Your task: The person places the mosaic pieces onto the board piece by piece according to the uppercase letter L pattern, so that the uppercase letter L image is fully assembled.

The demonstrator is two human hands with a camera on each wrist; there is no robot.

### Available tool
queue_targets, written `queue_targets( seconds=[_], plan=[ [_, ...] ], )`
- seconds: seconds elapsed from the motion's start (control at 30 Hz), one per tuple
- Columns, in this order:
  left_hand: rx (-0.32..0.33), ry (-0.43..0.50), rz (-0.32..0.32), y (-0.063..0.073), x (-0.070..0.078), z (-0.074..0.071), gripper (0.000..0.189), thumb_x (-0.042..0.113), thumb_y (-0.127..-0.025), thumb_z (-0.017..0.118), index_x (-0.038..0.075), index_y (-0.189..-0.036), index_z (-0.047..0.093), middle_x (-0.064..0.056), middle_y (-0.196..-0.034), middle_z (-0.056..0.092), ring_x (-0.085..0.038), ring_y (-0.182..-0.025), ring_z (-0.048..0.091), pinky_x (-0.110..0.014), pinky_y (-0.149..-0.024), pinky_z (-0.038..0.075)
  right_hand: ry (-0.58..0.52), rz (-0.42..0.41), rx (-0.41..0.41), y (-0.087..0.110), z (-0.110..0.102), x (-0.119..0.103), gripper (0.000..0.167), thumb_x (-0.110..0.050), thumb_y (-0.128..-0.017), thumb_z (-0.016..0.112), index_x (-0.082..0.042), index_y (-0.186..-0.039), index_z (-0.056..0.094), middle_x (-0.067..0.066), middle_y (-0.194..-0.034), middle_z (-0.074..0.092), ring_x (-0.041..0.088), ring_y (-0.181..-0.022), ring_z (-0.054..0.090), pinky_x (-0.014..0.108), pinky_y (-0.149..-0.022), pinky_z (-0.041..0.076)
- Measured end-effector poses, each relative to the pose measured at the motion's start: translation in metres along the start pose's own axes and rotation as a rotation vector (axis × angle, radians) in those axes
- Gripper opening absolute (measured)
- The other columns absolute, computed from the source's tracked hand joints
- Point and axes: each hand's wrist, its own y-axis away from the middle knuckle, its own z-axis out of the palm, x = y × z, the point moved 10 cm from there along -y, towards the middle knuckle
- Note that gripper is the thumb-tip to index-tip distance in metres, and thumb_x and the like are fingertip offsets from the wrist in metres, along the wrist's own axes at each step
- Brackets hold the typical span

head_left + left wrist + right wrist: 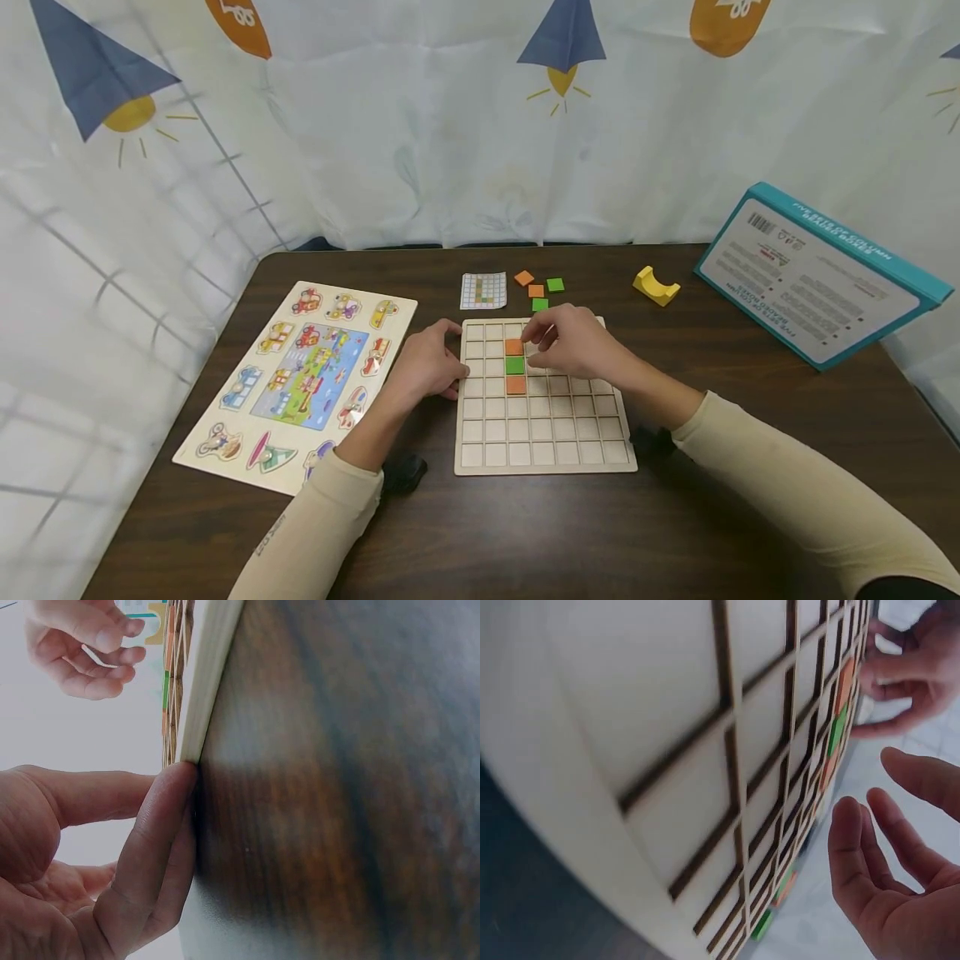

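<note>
The empty right hand (572, 342), thumb and fingers parted, hovers beside the tiles (515, 366) in the board (540, 429), where a brushing fingertip could dislodge one, while the left hand (427, 364) touches the edge, gripping nothing.

On the left of the dark wood worktop (547, 533), a picture puzzle (309, 379) is laid flat, its colourful central scene surrounded by vehicle pieces. At the right, a teal box (817, 275) with a printed white panel is set near a curved yellow block (656, 292). The far edge is backed by a white curtain (450, 150) patterned with blue and orange shapes.
</note>
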Motion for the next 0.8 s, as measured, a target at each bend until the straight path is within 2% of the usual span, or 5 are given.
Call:
queue_targets(
  seconds=[0.4,0.63,0.8],
  plan=[
    [-0.005,-0.007,-0.011,0.000,0.000,-0.001,0.065,0.000,-0.088,0.074,0.007,-0.147,0.049,-0.016,-0.089,0.071,-0.019,-0.052,0.070,-0.033,-0.051,0.063,-0.063,0.073,0.118,-0.021,-0.039,0.037,0.028,-0.007,-0.089,0.079,-0.004,-0.116,0.075,0.015,-0.110,0.072,0.026,-0.098,0.067,0.041,-0.087,0.058],
    [-0.004,-0.010,-0.018,0.001,0.000,-0.001,0.064,0.000,-0.088,0.073,0.007,-0.147,0.049,-0.016,-0.087,0.071,-0.020,-0.053,0.071,-0.033,-0.050,0.063,-0.075,0.096,0.155,-0.035,-0.053,0.053,0.026,-0.008,-0.090,0.078,-0.004,-0.116,0.075,0.013,-0.105,0.071,0.028,-0.097,0.064,0.039,-0.085,0.054],
    [-0.005,-0.010,-0.015,0.001,0.000,-0.001,0.064,0.000,-0.088,0.073,0.007,-0.147,0.049,-0.015,-0.086,0.071,-0.020,-0.052,0.071,-0.033,-0.050,0.063,-0.070,0.124,0.179,-0.046,-0.061,0.064,0.027,-0.007,-0.092,0.076,-0.002,-0.118,0.073,0.014,-0.107,0.069,0.029,-0.099,0.062,0.039,-0.084,0.054]
  ],
)
